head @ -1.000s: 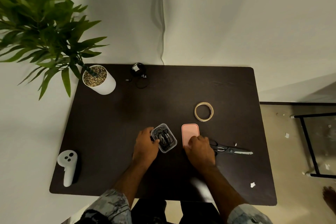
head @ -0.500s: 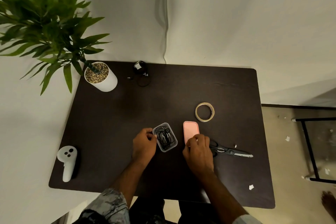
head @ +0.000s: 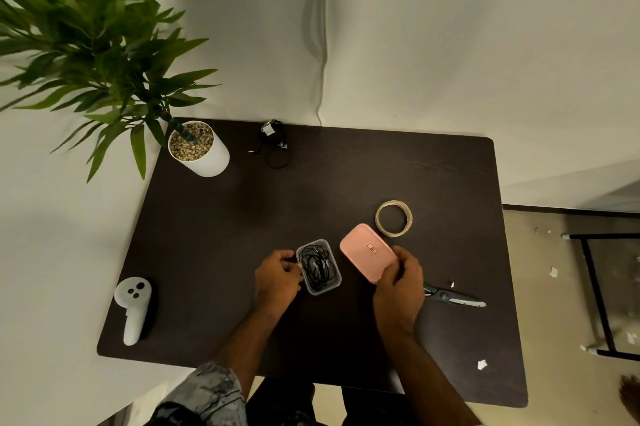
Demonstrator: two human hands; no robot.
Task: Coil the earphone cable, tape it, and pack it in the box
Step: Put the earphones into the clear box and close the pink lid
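A small clear plastic box (head: 330, 287) stands near the front middle of the dark table, with the coiled black earphone cable (head: 317, 268) inside it. My left hand (head: 277, 278) grips the box's left wall with curled fingers. My right hand (head: 398, 285) holds the pink lid (head: 367, 252) by its near right corner, lifted and tilted, just right of the box. A roll of tape (head: 394, 218) lies beyond the lid. Scissors (head: 453, 297) lie to the right, their handles partly hidden behind my right hand.
A second bundle of black earphones (head: 273, 141) lies at the table's back edge. A white pot with a green plant (head: 199, 148) stands at the back left. A white controller (head: 133, 308) rests at the front left. A scrap of paper (head: 481, 364) lies front right.
My right hand has taken hold of the pink lid and raised it off the table, turning it at an angle. My left hand stays on the box.
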